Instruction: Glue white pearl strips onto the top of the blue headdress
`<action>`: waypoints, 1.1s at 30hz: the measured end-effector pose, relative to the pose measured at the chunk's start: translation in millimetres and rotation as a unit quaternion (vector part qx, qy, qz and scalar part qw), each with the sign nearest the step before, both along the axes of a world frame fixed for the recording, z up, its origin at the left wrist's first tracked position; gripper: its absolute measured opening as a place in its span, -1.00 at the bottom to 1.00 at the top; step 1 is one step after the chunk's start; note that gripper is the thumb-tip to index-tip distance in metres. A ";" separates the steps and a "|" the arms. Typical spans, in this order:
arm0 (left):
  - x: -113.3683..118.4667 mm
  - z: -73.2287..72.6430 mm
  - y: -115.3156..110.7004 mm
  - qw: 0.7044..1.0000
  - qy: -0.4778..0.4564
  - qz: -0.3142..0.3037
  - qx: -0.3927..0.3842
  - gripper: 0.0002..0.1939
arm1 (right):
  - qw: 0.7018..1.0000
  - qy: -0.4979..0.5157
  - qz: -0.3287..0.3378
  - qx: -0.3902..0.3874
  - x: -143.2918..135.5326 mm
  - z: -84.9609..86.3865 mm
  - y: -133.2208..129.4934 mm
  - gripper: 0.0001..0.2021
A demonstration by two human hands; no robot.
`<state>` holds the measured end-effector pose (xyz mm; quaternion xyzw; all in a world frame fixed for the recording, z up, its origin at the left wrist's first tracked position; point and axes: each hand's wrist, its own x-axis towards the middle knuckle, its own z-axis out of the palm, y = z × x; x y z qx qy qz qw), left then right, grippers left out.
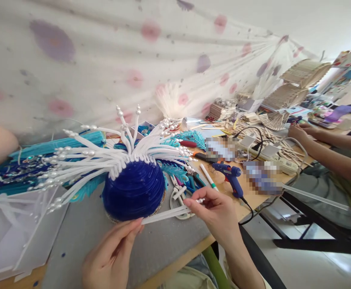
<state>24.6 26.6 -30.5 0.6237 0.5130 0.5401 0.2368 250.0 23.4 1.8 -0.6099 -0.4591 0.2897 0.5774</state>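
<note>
Between my two hands stretches a white pipe-cleaner strand [166,214], with white pearl beads at its right end. My left hand [115,251] pinches the plain end, close to the lower rim of a dark blue dome-shaped headpiece [135,190]. The beaded end is pinched by my right hand [216,214], over the scissors [178,200]. Rows of white pearl-tipped stems [133,150] fan out from the top of the headpiece, which rests on a grey mat [79,237]. Whether the strand is one piece or several side by side, I cannot tell.
A blue glue gun [229,174] with a black cord lies right of my right hand. An open white box [21,237] holding white stems stands at the left. Wooden sticks [290,150] cover the table farther right, near a co-worker's hands [302,132].
</note>
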 end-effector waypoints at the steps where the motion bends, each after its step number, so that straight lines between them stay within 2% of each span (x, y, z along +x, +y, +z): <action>1: -1.4 1.4 0.2 1.000 0.003 -0.003 -0.004 -0.90 | 1.000 0.002 0.019 -0.007 1.7 0.2 -0.7 -0.69; 4: -1.8 10.2 -0.2 0.999 -0.001 -0.033 -0.031 -0.89 | 0.995 0.004 0.097 -0.014 12.2 4.6 -1.6 -0.67; 7: 1.3 21.6 0.3 0.998 0.002 -0.055 -0.035 -0.89 | 0.976 -0.043 0.212 -0.034 27.0 12.8 -1.8 -0.73; 11: 7.7 33.5 4.6 0.990 0.061 -0.125 0.023 -0.84 | 0.915 -0.128 0.367 -0.104 34.4 21.3 -3.7 -0.81; 14: 13.5 39.3 7.6 0.970 0.117 -0.187 0.102 -0.78 | 0.878 -0.093 0.446 -0.145 22.7 22.9 -5.8 -0.73; 16: 16.3 42.2 8.2 0.958 0.141 -0.211 0.134 -0.75 | 0.883 -0.050 0.444 -0.145 11.2 22.4 -6.7 -0.63; 18: 17.4 44.2 8.3 0.952 0.158 -0.219 0.148 -0.74 | 0.901 -0.034 0.415 -0.120 2.4 21.3 -7.1 -0.56; 22: 15.7 45.1 9.6 0.947 0.184 -0.214 0.156 -0.75 | 0.926 -0.133 0.351 -0.042 3.4 20.3 -8.5 -0.57; 28: 11.5 47.5 11.8 0.953 0.181 -0.194 0.149 -0.78 | 0.904 -0.268 0.334 0.006 30.0 24.7 -18.5 -0.59; 33: 7.2 50.0 9.7 0.958 0.167 -0.186 0.141 -0.80 | 0.900 -0.301 0.314 0.016 45.6 25.6 -26.9 -0.58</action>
